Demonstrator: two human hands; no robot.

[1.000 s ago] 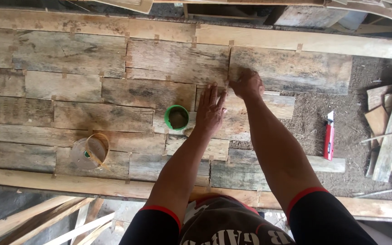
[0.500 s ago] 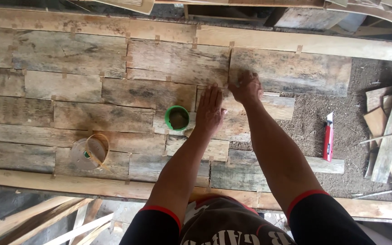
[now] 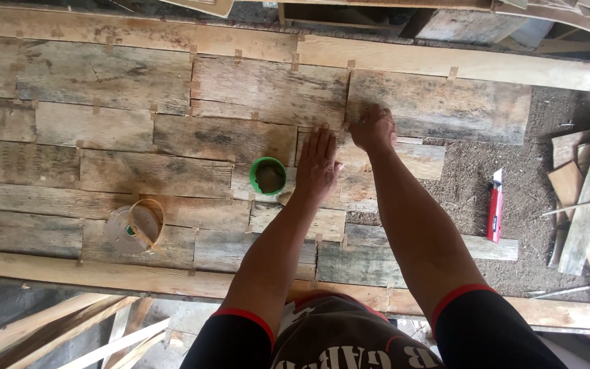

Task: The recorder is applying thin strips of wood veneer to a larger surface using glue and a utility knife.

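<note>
A panel of weathered grey-brown wood pieces [image 3: 138, 137] lies flat below me, framed by pale long boards. My left hand [image 3: 317, 166] rests flat, fingers together, on a short plank [image 3: 404, 158] near the panel's middle. Just right of it, my right hand [image 3: 373, 128] is curled, its fingers pressing at the seam below a wide upper board [image 3: 445, 109]; whether it holds anything small is hidden. A small green cup [image 3: 268, 175] with dark contents stands beside my left hand.
A clear plastic container with thin wood strips [image 3: 133, 227] sits lower left on the panel. A red utility knife [image 3: 494, 205] lies on the gritty dirt surface to the right. Loose wood offcuts [image 3: 585, 198] pile at the far right edge.
Both hands stay at nearly the same spot; the left hand has slid slightly up along the plank. Nothing else has moved.
</note>
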